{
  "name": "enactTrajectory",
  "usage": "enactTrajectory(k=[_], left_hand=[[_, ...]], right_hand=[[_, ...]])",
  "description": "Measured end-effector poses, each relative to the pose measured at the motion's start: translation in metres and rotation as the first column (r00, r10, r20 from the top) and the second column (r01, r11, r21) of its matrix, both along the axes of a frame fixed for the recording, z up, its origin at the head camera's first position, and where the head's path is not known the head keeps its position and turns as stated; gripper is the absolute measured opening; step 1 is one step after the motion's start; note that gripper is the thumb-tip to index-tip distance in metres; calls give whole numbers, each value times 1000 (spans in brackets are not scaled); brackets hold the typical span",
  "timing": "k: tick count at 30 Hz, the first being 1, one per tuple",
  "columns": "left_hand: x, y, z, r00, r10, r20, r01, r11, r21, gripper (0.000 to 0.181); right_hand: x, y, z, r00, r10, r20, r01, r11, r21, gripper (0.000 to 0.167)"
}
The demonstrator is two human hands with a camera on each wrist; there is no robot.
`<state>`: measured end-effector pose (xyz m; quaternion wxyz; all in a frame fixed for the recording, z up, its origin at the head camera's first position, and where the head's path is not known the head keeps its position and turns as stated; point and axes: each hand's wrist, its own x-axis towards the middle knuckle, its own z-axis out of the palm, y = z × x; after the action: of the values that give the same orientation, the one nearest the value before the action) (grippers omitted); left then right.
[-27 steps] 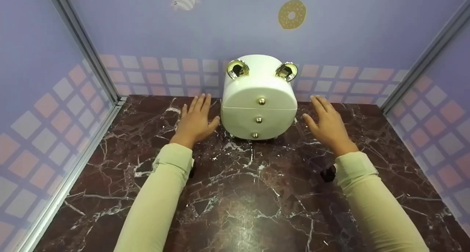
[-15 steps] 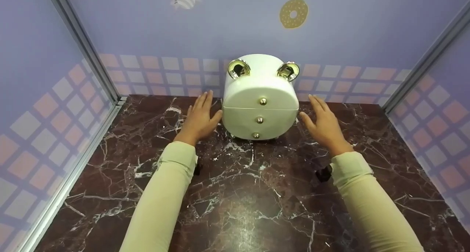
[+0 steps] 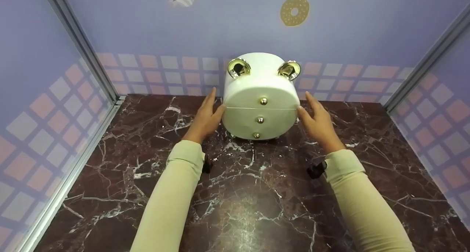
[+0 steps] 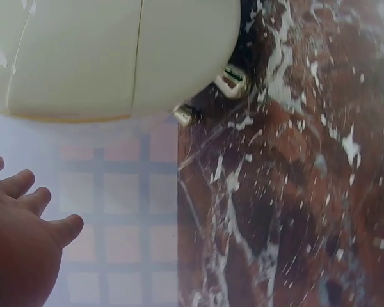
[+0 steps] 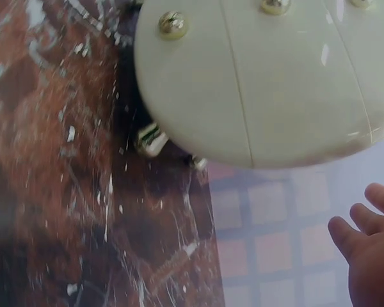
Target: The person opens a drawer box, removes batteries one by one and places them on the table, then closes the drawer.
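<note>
A rounded white drawer box [image 3: 240, 123] with gold ball knobs and two gold ear-like rings on top stands on small metallic feet. My left hand [image 3: 206, 120] is at its left side, fingers extended, the thumb tip at the box's edge. On the opposite side my right hand [image 3: 317, 124] mirrors it, its thumb close to the right edge. Whether either thumb touches the box I cannot tell. In the left wrist view the left hand [image 4: 22, 236] shows spread fingers apart from the box's side [image 4: 77, 64]. The right wrist view likewise shows the right hand [image 5: 374, 236] apart from the box [image 5: 294, 89].
The box stands on a dark red marbled tabletop [image 3: 235, 193], close to a lilac back wall [image 3: 147, 24] with printed checks and sweets. Side walls flank the table, with metal rails [image 3: 73, 35] at the corners.
Both hands have moved inward, the left one to the right and the right one to the left, closing on the box's sides. The box stays in place.
</note>
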<state>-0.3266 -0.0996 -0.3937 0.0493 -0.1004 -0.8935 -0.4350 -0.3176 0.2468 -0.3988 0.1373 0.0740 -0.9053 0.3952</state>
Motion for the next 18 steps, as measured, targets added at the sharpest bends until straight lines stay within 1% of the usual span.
enactTrajectory(k=[4, 9, 11, 14, 16, 18], left_hand=[[-3, 4, -6, 1000, 4, 7, -4, 997, 71, 68], [-7, 6, -12, 1000, -1, 6, 0, 990, 140, 69], [-8, 8, -14, 1000, -12, 5, 11, 984, 180, 68], [-10, 11, -16, 999, -33, 0, 32, 971, 237, 67], [-10, 13, -18, 999, -52, -8, 53, 964, 260, 67], [-11, 15, -20, 998, -65, -10, 65, 961, 270, 66]], right_hand=[[-3, -7, -1, 999, 26, 40, -21, 993, -116, 68], [-5, -16, 1, 996, 67, 63, -52, 974, -221, 65], [-3, -20, 4, 994, 89, 65, -69, 961, -268, 64], [4, -27, 11, 992, 111, 68, -86, 950, -300, 63], [9, -31, 15, 989, 126, 81, -93, 943, -321, 64], [10, -34, 14, 986, 139, 94, -99, 934, -343, 65]])
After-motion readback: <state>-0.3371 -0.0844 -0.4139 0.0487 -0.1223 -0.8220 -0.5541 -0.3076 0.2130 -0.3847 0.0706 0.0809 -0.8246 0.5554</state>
